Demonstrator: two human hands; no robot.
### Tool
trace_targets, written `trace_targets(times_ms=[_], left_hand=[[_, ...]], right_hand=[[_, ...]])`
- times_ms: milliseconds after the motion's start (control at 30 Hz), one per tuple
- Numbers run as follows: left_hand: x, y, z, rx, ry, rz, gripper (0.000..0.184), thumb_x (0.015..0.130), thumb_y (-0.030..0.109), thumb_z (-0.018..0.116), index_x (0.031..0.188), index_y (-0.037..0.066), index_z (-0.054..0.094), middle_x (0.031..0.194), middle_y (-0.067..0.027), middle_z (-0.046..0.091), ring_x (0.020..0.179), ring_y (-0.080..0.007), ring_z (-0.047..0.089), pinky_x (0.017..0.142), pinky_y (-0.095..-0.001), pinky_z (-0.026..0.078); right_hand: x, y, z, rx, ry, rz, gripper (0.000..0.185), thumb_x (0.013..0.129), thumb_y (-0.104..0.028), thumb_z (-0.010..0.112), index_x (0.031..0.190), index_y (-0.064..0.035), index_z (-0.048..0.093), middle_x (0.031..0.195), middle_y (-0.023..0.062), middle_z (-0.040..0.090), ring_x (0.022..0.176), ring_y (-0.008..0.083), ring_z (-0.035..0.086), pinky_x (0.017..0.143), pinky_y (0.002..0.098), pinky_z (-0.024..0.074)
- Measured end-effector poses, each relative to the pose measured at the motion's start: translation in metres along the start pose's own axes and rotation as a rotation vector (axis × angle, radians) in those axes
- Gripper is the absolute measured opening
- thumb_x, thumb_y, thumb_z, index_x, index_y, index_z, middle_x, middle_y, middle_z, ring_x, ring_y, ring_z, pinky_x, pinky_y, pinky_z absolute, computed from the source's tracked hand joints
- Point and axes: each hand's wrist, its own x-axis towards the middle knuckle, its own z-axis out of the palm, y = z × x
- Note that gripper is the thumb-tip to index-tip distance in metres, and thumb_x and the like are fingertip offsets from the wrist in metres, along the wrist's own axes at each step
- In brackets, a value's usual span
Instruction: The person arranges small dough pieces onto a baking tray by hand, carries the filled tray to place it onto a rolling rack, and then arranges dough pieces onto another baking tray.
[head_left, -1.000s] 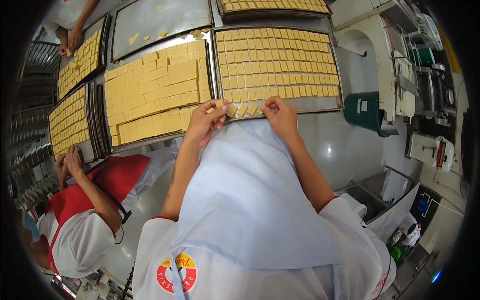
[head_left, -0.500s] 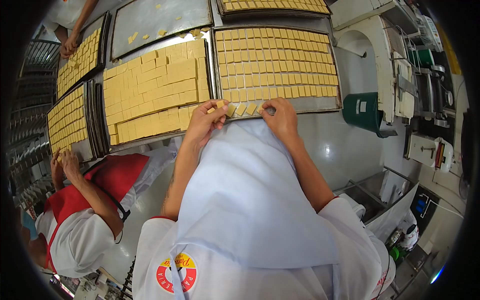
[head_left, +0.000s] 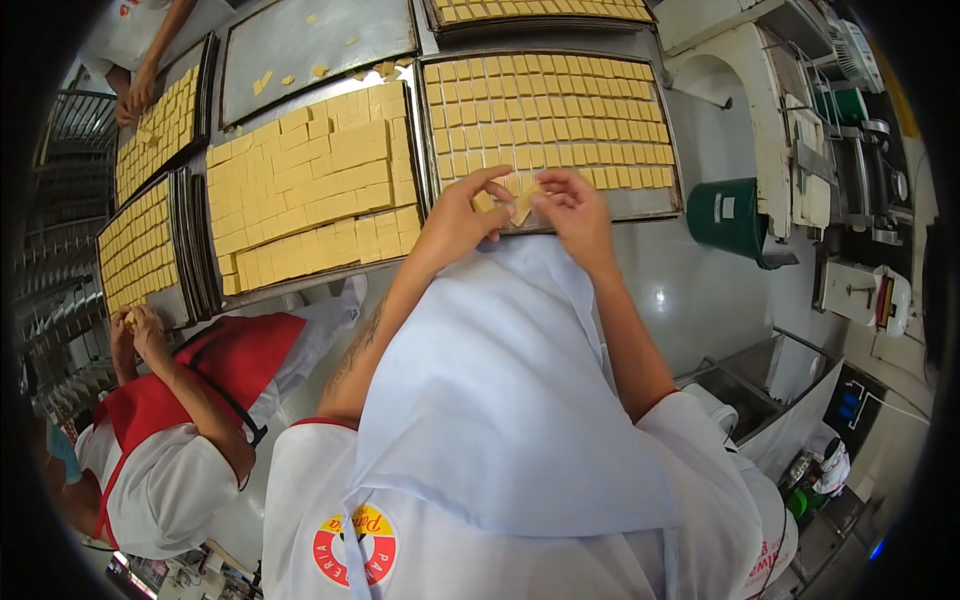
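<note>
Two bare hands at 12 o'clock handling small yellow dough pieces over a metal tray's near edge.
The left hand (head_left: 462, 222) pinches a dough piece (head_left: 483, 202) between thumb and forefinger; the right hand (head_left: 580, 215) has its fingers bunched beside a tilted loose piece (head_left: 521, 208) lying between the hands, though whether they grip it I cannot tell. Even rows fill the metal tray (head_left: 635, 207) toward 12 to 1 o'clock; a stacked dough slab (head_left: 315, 175) lies at 10 o'clock.
</note>
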Motion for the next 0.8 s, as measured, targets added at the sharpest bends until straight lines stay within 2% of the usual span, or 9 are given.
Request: trace_targets(times_ms=[67,167,233,267,367,467,567,667,800], left_hand=[[-0.003,-0.01,-0.004,-0.203,0.099,-0.069,0.05,0.085,-0.002,0.06,0.135,0.0,0.053,0.102,-0.0055,0.057,0.08,-0.0122,0.062,0.068,-0.025,0.055],[-0.004,-0.032,-0.02,-0.413,0.12,-0.094,0.05,0.085,-0.005,0.054,0.135,-0.001,0.051,0.106,-0.0062,0.056,0.095,-0.0155,0.062,0.079,-0.0286,0.056],[-0.011,-0.033,-0.029,-0.493,0.096,-0.11,0.051,0.085,-0.007,0.05,0.136,-0.003,0.047,0.108,-0.0064,0.054,0.103,-0.0189,0.061,0.088,-0.0323,0.055],[-0.013,-0.035,-0.032,-0.497,0.097,-0.111,0.051,0.085,-0.008,0.049,0.136,-0.003,0.047,0.108,-0.0067,0.054,0.103,-0.0192,0.061,0.088,-0.0322,0.055],[-0.019,-0.037,-0.04,-0.495,0.109,-0.115,0.051,0.086,-0.01,0.047,0.136,-0.002,0.046,0.108,-0.008,0.054,0.104,-0.0202,0.061,0.089,-0.0324,0.055],[-0.021,-0.036,-0.039,-0.467,0.128,-0.115,0.049,0.088,-0.01,0.049,0.136,-0.002,0.046,0.111,-0.0103,0.057,0.106,-0.0213,0.063,0.089,-0.0328,0.055],[-0.022,-0.037,-0.037,-0.438,0.126,-0.118,0.044,0.091,-0.004,0.056,0.134,-0.002,0.048,0.113,-0.0126,0.062,0.104,-0.0214,0.065,0.09,-0.0322,0.055],[-0.021,-0.039,-0.035,-0.41,0.097,-0.149,0.041,0.093,0.003,0.063,0.132,-0.003,0.052,0.113,-0.013,0.065,0.1,-0.0201,0.067,0.09,-0.0308,0.055],[-0.017,-0.043,-0.031,-0.386,0.051,-0.091,0.039,0.093,0.006,0.065,0.13,-0.003,0.056,0.112,-0.0115,0.066,0.097,-0.0179,0.067,0.089,-0.029,0.056]], right_hand=[[0.002,0.011,-0.014,-0.123,0.15,-0.006,0.023,0.083,-0.013,0.076,0.101,-0.0023,0.066,0.094,0.0054,0.069,0.075,0.0095,0.06,0.067,0.0247,0.0495],[-0.006,0.016,-0.025,-0.503,0.061,0.1,0.017,0.081,-0.012,0.076,0.091,-0.0023,0.066,0.094,0.0063,0.069,0.073,0.0121,0.062,0.067,0.0282,0.0497],[-0.01,0.02,-0.02,-0.487,0.079,0.085,0.015,0.08,-0.01,0.076,0.089,-0.0023,0.067,0.092,0.0077,0.068,0.074,0.0168,0.063,0.069,0.0314,0.0499],[-0.009,0.023,-0.016,-0.476,0.082,0.073,0.014,0.079,-0.01,0.076,0.088,-0.0024,0.068,0.091,0.0084,0.068,0.075,0.0192,0.064,0.069,0.033,0.05],[-0.007,0.042,-0.019,-0.7,0.141,-0.286,0.017,0.077,-0.01,0.077,0.09,-0.003,0.069,0.09,0.0105,0.066,0.079,0.0268,0.063,0.072,0.0364,0.0497],[-0.01,0.036,-0.016,-0.685,0.167,-0.24,0.017,0.076,-0.01,0.077,0.091,-0.0034,0.069,0.086,0.0119,0.065,0.085,0.0304,0.062,0.073,0.0394,0.0495],[-0.011,0.03,-0.015,-0.665,0.188,-0.308,0.014,0.076,-0.009,0.076,0.088,-0.0036,0.07,0.086,0.0112,0.064,0.083,0.0294,0.062,0.073,0.0391,0.0497],[-0.011,0.034,-0.018,-0.66,0.038,-0.322,0.01,0.077,-0.008,0.076,0.084,-0.0036,0.07,0.085,0.0101,0.063,0.082,0.0291,0.062,0.072,0.0389,0.0495],[-0.013,0.03,-0.011,-0.663,0.082,-0.267,0.009,0.078,-0.009,0.076,0.083,-0.0033,0.071,0.084,0.0089,0.064,0.079,0.0276,0.061,0.07,0.0379,0.0491]])
